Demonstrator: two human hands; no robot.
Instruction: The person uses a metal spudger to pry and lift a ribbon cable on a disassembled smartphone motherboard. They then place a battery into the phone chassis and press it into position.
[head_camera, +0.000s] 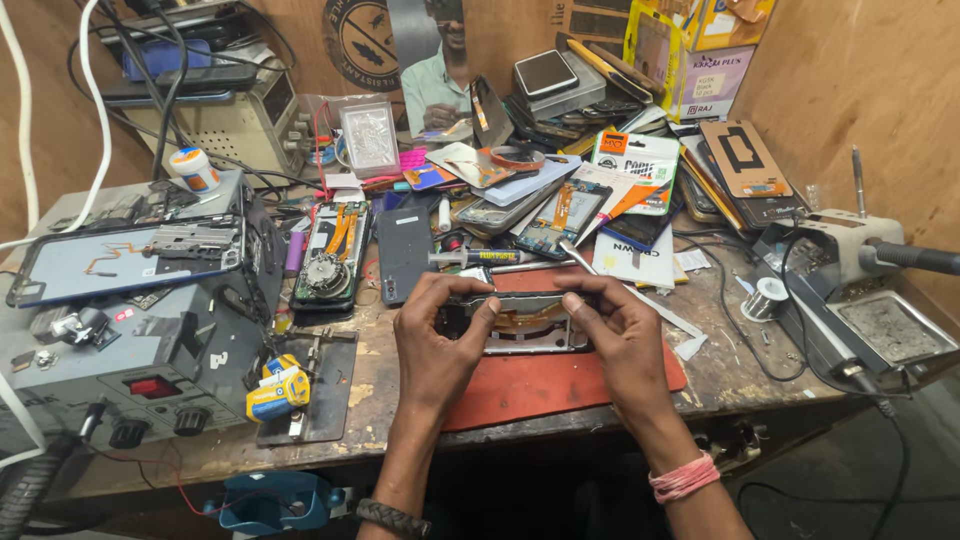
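Note:
My left hand (432, 340) and my right hand (620, 335) both grip an opened phone (525, 322) by its two ends, just above a red work mat (540, 385). The phone lies sideways with its back off, so an orange flex cable and inner parts show. My thumbs press on its upper edge. A pair of metal tweezers (585, 262) rests just beyond the phone. A small glue tube (470, 258) lies behind my left hand.
A grey power supply (130, 360) with a phone frame on top stands at the left. Opened phones (330, 255), screens and packets crowd the back of the bench. A soldering station (870, 300) sits at the right, with a solder spool (768, 296) beside it. A yellow-blue tool (278, 390) lies front left.

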